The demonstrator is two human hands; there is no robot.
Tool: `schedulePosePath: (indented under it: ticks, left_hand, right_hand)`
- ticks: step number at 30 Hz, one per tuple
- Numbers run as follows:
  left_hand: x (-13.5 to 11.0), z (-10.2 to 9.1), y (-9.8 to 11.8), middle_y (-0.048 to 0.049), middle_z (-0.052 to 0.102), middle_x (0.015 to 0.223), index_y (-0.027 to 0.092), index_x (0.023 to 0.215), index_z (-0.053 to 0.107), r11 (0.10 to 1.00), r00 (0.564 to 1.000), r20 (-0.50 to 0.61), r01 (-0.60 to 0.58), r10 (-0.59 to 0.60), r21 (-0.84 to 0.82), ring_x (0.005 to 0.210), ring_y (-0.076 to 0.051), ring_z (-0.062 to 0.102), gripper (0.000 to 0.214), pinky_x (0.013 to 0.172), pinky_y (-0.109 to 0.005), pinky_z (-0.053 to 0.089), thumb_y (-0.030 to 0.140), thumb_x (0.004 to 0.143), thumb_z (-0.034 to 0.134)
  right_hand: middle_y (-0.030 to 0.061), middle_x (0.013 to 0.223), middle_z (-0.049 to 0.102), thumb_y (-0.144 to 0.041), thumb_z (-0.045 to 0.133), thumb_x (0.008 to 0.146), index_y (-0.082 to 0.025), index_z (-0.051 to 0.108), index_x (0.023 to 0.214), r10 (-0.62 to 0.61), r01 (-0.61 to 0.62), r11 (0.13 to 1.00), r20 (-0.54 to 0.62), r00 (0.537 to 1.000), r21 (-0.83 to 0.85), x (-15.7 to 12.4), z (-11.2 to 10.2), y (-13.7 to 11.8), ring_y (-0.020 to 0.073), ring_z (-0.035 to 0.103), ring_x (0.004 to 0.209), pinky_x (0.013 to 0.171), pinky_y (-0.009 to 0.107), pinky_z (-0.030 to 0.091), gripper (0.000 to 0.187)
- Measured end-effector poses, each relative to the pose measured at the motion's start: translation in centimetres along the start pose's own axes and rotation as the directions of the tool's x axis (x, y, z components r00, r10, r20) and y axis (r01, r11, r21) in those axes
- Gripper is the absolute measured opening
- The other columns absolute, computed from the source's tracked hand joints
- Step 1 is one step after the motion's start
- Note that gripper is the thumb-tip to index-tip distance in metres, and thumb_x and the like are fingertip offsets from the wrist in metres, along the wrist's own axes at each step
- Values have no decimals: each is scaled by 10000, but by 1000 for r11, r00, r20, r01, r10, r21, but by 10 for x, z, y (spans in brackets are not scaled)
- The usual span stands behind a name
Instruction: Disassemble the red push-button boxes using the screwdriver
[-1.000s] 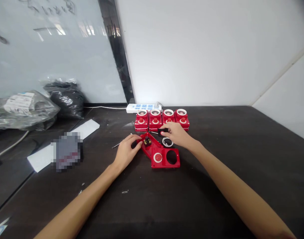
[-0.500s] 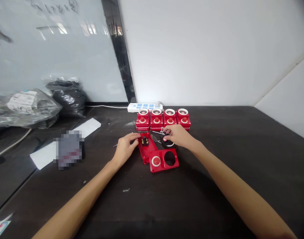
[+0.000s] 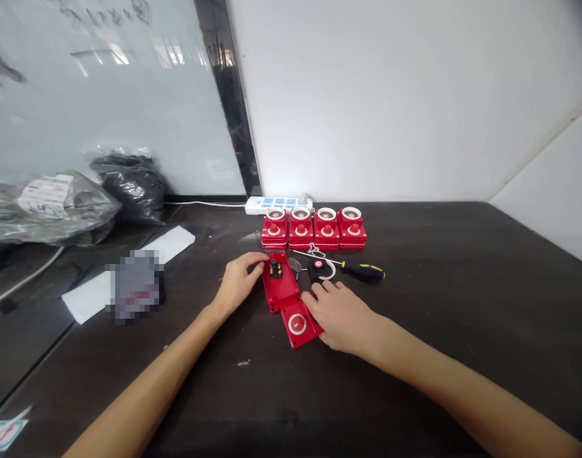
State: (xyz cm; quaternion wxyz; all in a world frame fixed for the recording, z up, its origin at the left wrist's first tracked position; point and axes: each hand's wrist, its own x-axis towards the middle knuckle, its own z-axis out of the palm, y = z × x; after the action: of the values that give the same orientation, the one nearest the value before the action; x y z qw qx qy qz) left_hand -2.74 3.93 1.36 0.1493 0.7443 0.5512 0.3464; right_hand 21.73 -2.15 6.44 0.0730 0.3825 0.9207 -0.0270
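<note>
My left hand pinches the upper left edge of an open red box base, which has a black switch block with brass contacts inside. Over the right end of a red cover lies my right hand, fingers curled round it and hiding that end. The cover bears a round red button in a white ring and touches the base's lower corner. Just beyond my right hand sit a black part with a red centre and a white ring. A screwdriver with a black and yellow handle lies behind them.
Behind stand several assembled red alarm boxes in a row, with a white power strip at the wall. To the left are plastic bags, a white paper strip and a blurred dark object.
My right hand has left the black part and come nearer to me, onto the red cover. The cover has tilted and shifted slightly toward me. The screwdriver handle is now uncovered. My left hand stays on the base.
</note>
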Motion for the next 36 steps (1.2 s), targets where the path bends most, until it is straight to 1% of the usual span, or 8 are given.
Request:
schedulePosePath:
  ticks: [2, 5, 10, 16, 20, 25, 32, 36]
  left_hand:
    - [0, -9, 5, -74, 697, 1183, 227, 1139, 663, 1000, 999, 54, 1, -1, -5, 1107, -258, 645, 297, 1011, -471, 476, 370, 912, 534]
    - [-2, -26, 16, -99, 539, 1422, 265, 1401, 464, 997, 976, 209, -54, 65, -60, 1266, -279, 545, 621, 1057, -474, 442, 459, 841, 649]
    - [-14, -26, 26, -132, 386, 1528, 302, 1526, 243, 988, 932, 336, -152, 134, 26, 1362, -357, 422, 1031, 1082, -531, 398, 517, 677, 788]
    - [-17, -8, 28, -142, 428, 1461, 283, 1506, 266, 975, 944, 291, -194, 157, 105, 1310, -381, 441, 1023, 1062, -560, 397, 439, 646, 800]
    - [-11, -23, 30, -123, 394, 1488, 278, 1478, 303, 974, 934, 293, -223, 205, 28, 1337, -345, 418, 978, 1104, -525, 383, 394, 646, 802]
    - [-5, -47, 26, -117, 328, 1540, 280, 1478, 301, 971, 939, 253, -240, 234, -9, 1410, -349, 322, 976, 1158, -552, 300, 355, 644, 801]
    - [-5, -53, 19, -124, 339, 1539, 292, 1477, 305, 977, 943, 255, -199, 212, -78, 1400, -347, 354, 967, 1154, -569, 291, 308, 643, 792]
    - [-5, -59, 21, -116, 374, 1518, 286, 1467, 315, 988, 927, 341, -137, 154, -75, 1366, -343, 400, 976, 1136, -563, 321, 308, 625, 808]
  right_hand:
    - [186, 1108, 657, -281, 778, 684, -117, 621, 1180, -18, 16, 997, 29, 999, 75, -4, -9, 11, 349, 632, 989, 806, 438, 489, 545]
    - [164, 1091, 673, -459, 773, 684, -153, 633, 1133, 3, -5, 971, 8, 1000, 238, -12, -34, 34, 325, 647, 923, 761, 411, 488, 561]
    - [137, 916, 698, -556, 715, 705, -187, 654, 923, 286, -236, 923, -134, 949, 303, -12, -57, 60, 295, 635, 770, 609, 363, 422, 433]
    - [137, 819, 689, -616, 630, 754, -160, 655, 973, 366, -291, 886, -160, 917, 360, 7, -45, 56, 271, 610, 674, 552, 349, 368, 507]
    - [150, 853, 696, -639, 551, 815, -150, 644, 1110, 420, -286, 844, -229, 878, 453, 10, -44, 59, 300, 632, 752, 603, 369, 398, 580]
    - [139, 798, 683, -629, 524, 841, -156, 665, 1098, 500, -302, 788, -272, 822, 536, 6, -48, 66, 300, 637, 772, 662, 391, 420, 556]
    - [166, 908, 698, -537, 530, 871, -131, 634, 1195, 440, -204, 773, -275, 855, 601, 10, -41, 66, 302, 629, 843, 700, 404, 432, 529]
    - [154, 962, 702, -519, 530, 865, -142, 661, 1109, 336, -171, 792, -184, 924, 585, 5, -44, 60, 271, 630, 827, 675, 366, 428, 468]
